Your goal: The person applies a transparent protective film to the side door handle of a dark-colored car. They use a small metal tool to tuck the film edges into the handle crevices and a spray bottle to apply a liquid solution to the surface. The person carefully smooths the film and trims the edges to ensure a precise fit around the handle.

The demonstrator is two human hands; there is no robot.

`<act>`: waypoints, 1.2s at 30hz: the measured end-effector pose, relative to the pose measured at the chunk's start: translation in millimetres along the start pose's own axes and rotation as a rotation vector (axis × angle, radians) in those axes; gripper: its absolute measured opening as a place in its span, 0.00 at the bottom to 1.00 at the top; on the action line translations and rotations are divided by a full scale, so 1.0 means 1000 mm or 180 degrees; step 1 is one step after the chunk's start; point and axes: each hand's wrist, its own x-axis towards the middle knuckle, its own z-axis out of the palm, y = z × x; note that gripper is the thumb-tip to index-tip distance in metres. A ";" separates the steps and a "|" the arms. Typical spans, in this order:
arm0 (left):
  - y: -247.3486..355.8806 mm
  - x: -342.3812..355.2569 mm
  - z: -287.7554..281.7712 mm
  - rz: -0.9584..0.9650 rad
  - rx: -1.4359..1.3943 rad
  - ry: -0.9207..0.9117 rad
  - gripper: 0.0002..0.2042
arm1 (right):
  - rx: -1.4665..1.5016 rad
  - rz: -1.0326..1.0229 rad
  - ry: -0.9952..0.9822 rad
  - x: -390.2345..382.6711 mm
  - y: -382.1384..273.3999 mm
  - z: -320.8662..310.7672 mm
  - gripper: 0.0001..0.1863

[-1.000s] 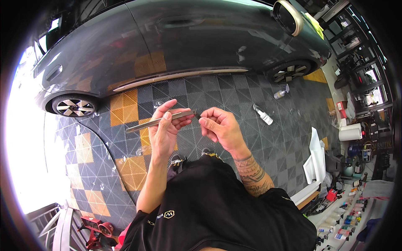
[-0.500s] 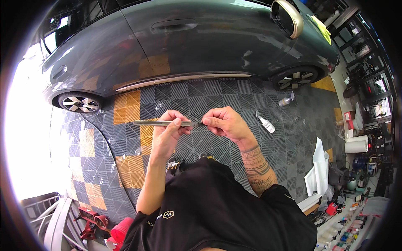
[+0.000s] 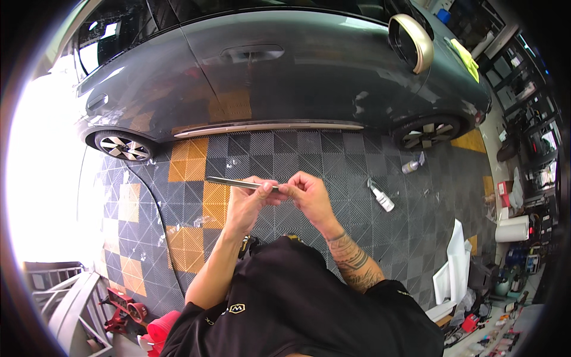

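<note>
My left hand (image 3: 248, 205) is closed around a slim metal utility knife (image 3: 229, 182), thumb on top. The handle sticks out to the left, slightly raised at that end. My right hand (image 3: 307, 196) pinches at the knife's right end, its fingertips touching those of my left hand. The blade end is hidden among the fingers. Both hands are in front of my body, above the tiled floor (image 3: 297, 156) and short of a dark grey car (image 3: 285, 83).
Two spray bottles, a white one (image 3: 381, 197) and a clear one (image 3: 410, 166), lie on the floor to the right. A black hose (image 3: 156, 205) crosses the floor at left. White sheeting (image 3: 457, 262) stands at right, and red stands (image 3: 124, 306) at lower left.
My right hand has moved in closer to my left, and the dark end of the knife is now covered. The knife tilts more, left end up. The whole view has shifted slightly.
</note>
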 end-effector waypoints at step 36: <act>0.041 0.199 -0.203 -0.0360 -0.0045 0.0681 0.18 | -0.1062 0.0942 -0.0359 0.279 0.019 0.044 0.11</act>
